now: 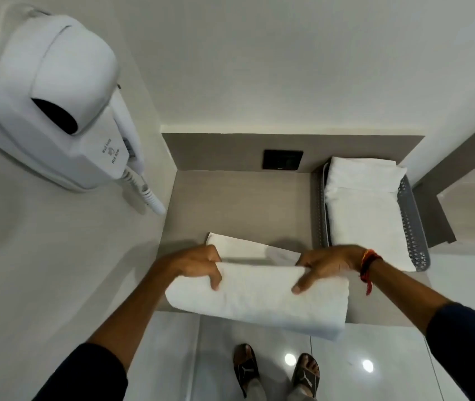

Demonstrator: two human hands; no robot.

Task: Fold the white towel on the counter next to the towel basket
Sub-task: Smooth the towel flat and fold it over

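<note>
- White towel [259,296] is held at the near edge of the grey counter [230,198], just left of the towel basket [412,227]; part of it overhangs the counter's front edge, and a flat layer lies on the surface behind the hands.
- At least one fold is judged to be made already; a thick, doubled layer with a rounded near edge is seen, narrower than an opened towel would be.
- The upper edge of that layer is pinched by the left hand [198,264], fingers curled over the top and thumb in front; the right hand [328,264] is closed on the same edge further along, thumb pressed onto the cloth.
- The fold in hand is judged unfinished; the lifted layer is not yet laid flat or smoothed on the layer beneath.
- Left to do, by judgement: the fold laid down, squared, and the bundle left beside the basket, in which folded white towels [366,209] are stacked.
</note>
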